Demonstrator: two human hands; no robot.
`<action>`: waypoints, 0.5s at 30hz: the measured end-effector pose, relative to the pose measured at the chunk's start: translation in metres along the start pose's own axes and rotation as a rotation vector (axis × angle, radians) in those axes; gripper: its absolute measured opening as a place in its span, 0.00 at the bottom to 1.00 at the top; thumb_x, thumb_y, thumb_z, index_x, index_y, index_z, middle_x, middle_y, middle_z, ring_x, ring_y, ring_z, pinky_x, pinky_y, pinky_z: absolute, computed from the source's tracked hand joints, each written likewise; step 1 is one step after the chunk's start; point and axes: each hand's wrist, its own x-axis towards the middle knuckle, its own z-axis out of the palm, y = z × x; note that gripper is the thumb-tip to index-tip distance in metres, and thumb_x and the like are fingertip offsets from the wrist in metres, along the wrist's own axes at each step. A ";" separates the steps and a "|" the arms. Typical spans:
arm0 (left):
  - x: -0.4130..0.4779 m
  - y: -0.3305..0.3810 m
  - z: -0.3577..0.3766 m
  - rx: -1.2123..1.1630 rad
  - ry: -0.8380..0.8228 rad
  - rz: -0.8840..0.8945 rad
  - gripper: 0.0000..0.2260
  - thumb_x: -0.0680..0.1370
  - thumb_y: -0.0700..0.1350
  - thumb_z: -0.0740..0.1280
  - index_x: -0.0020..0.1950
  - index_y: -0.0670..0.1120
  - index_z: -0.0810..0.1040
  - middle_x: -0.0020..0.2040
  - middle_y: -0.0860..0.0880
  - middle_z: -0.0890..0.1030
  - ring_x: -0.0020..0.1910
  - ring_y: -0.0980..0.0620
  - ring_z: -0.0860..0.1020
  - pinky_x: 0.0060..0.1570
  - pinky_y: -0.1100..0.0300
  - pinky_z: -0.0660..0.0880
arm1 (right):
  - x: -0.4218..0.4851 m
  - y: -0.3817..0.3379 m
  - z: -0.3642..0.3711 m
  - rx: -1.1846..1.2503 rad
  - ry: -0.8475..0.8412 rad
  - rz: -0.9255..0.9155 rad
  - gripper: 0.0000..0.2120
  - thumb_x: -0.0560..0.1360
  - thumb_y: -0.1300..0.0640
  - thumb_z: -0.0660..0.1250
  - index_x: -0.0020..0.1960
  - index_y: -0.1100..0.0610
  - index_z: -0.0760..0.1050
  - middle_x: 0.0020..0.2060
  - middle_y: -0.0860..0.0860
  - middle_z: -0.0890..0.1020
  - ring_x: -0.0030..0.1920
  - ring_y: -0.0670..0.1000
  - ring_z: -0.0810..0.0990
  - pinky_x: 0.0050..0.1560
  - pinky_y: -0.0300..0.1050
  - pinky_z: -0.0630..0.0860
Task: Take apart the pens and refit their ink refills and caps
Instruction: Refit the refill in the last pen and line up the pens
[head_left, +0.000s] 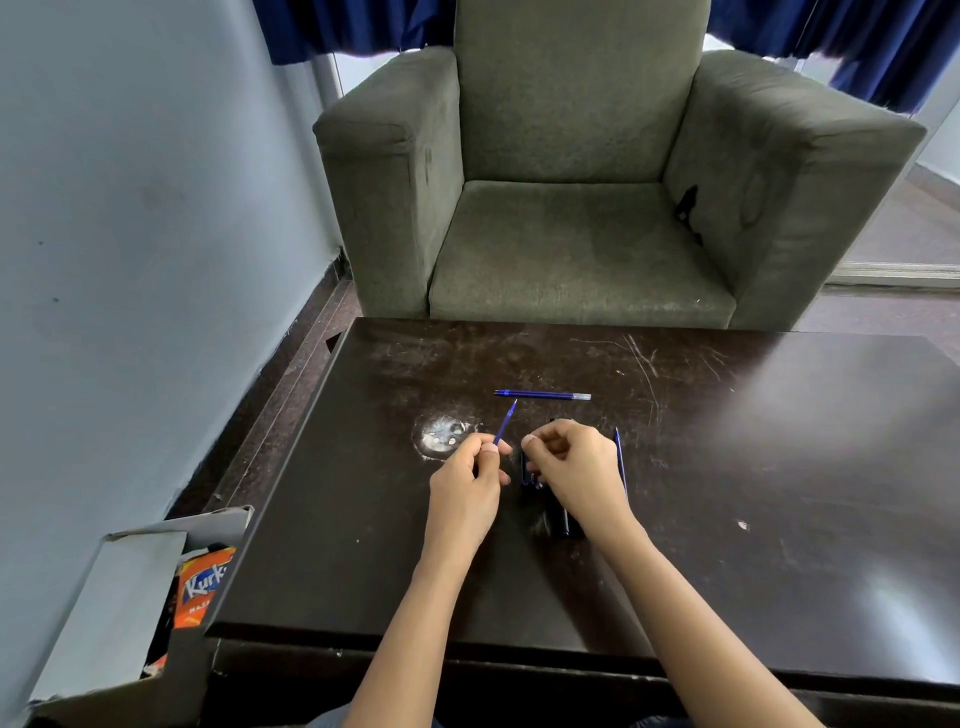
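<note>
Left hand: Your left hand (467, 483) sat just left of the frame's centre, thumb and forefinger pinching the lower end of a blue refill.
Held refill: The held refill (505, 422) slanted up and to the right from your fingers, its tip free and above the table.
Right hand: Your right hand (571, 467) was just right of the left one, not touching it, with fingers curled and thumb tip against the forefinger. You could not tell whether it gripped anything; a dark bit showed just above the knuckles.
Pen parts: Dark pen parts (563, 519) lay on the table under and below your right hand, partly hidden by it, so their number was unclear.
Far refill: The far refill (543, 395) lay level across the table just above both hands, blue with a clear right end, near the held refill's tip but apart from it.
Side refill: The side refill (620, 462) lay nearly upright in the frame, right beside your right hand's outer edge.
Table: The table (753, 467) was dark, scratched and glossy, with a round white mark (441, 435) just above your left hand.
Armchair: A grey-green armchair (571, 234) stood behind the table, in the upper middle of the frame.
Box: An open box (130, 582) sat at lower left, beside the table's edge, with an orange packet (200, 587) inside.
Curtain: A blue curtain (337, 26) hung along the top.
</note>
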 end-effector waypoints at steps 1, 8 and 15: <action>0.000 0.001 0.001 0.001 -0.008 0.000 0.12 0.82 0.48 0.55 0.49 0.53 0.78 0.37 0.54 0.79 0.36 0.62 0.75 0.34 0.71 0.66 | -0.001 -0.001 -0.001 0.073 -0.028 0.042 0.05 0.75 0.52 0.69 0.44 0.53 0.80 0.35 0.48 0.84 0.39 0.46 0.83 0.45 0.44 0.82; -0.002 0.003 0.001 0.000 -0.088 -0.005 0.10 0.82 0.48 0.55 0.50 0.56 0.76 0.38 0.53 0.80 0.37 0.62 0.75 0.34 0.70 0.66 | -0.009 0.000 -0.003 0.257 -0.090 0.120 0.07 0.72 0.47 0.71 0.41 0.49 0.83 0.35 0.50 0.85 0.40 0.51 0.85 0.46 0.48 0.82; -0.003 0.004 0.004 -0.010 -0.138 0.002 0.09 0.82 0.49 0.56 0.48 0.56 0.76 0.37 0.54 0.80 0.36 0.62 0.75 0.35 0.69 0.68 | -0.005 -0.008 -0.006 0.469 -0.097 0.202 0.03 0.73 0.60 0.70 0.40 0.57 0.82 0.35 0.54 0.84 0.39 0.49 0.82 0.42 0.44 0.78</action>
